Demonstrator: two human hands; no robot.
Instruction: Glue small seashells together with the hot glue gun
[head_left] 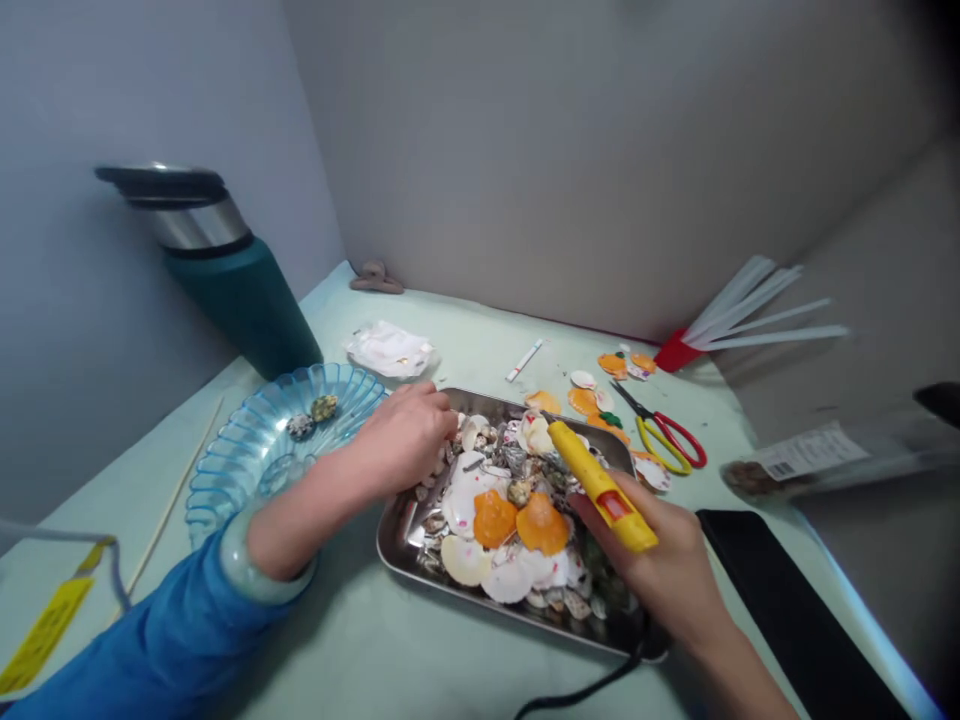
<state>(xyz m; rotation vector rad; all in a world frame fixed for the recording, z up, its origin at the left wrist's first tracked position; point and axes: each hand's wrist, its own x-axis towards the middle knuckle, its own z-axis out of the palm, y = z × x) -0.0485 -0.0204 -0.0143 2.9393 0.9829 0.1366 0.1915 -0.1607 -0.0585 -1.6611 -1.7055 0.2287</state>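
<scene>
My right hand is wrapped round a yellow glue gun with a black cord, held over the right side of a metal tray. Small shells are heaped in the tray, pale, speckled and dark. Two orange scallop shells lie on top near its middle. At the tray's far left corner, my left hand reaches down among the shells with curled fingers. Its fingertips are hidden, so what they pinch, if anything, does not show.
A blue ribbed plate holding two small shells lies left, before a teal bottle. Scissors and loose orange shells are behind the tray. A red cup of glue sticks and a black slab stand right.
</scene>
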